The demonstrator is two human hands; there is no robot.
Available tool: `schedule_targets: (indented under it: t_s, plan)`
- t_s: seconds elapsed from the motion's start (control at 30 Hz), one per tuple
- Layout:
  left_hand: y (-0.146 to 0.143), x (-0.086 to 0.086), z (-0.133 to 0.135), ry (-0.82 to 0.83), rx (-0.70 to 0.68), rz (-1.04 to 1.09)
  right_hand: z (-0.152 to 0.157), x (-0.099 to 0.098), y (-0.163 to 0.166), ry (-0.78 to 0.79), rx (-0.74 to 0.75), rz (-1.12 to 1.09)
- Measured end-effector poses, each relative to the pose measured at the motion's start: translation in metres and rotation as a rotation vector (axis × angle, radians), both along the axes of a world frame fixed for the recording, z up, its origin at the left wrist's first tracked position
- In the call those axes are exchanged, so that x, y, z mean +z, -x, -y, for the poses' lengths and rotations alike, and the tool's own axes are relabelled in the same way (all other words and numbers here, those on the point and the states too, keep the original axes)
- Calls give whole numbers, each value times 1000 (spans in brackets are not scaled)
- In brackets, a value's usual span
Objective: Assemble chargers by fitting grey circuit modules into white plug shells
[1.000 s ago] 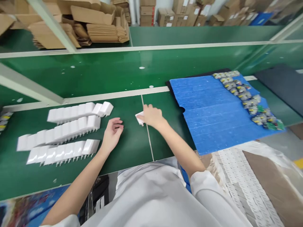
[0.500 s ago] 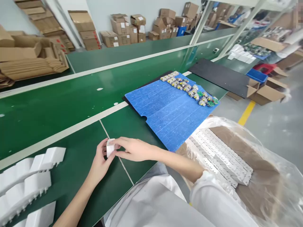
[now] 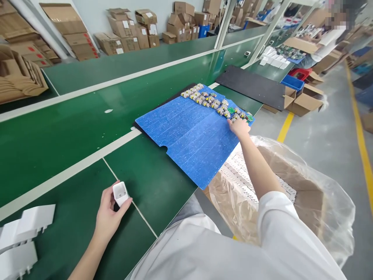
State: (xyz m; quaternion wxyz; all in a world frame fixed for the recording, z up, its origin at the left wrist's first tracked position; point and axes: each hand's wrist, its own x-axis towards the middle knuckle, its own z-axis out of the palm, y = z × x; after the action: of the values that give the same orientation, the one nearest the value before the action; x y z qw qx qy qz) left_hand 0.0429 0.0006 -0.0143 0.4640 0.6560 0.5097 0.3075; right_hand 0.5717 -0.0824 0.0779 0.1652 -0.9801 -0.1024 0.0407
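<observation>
My left hand is closed on a small white plastic charger shell, held just above the green bench near its front edge. My right hand is stretched far out to the right end of a row of small circuit boards lying on a blue foam tray. Its fingers curl down onto the last boards; what they pinch is hidden. More white shells lie in rows at the far left.
A cardboard box lined with clear plastic, holding rows of white parts, stands below the tray's right side. A dark mat lies further along the bench. Flat cartons are stacked at back left. Another person works far right.
The white shell passed from both hands to my left hand alone. My right hand let go and reached out to the circuit boards. The view swung rightward.
</observation>
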Motion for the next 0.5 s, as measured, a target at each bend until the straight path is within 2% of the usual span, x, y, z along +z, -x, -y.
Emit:
schedule_targets:
  t_s: [0.17,0.23,0.3,0.4,0.5]
  plan:
    - [4,-1,-1,-23,5,28,-6,-3,-2,-82,-97,-25]
    - [6,-2,-2,-49,13,45,-5,-3,2,-145,-72,-24]
    - [9,-1,-3,-98,18,43,-9,-2,18,-317,13,-26]
    - [11,3,-4,-208,19,-10,-24,0,79,-738,270,-144]
    - [13,5,-8,-286,26,-55,-39,5,175,-1049,633,-502]
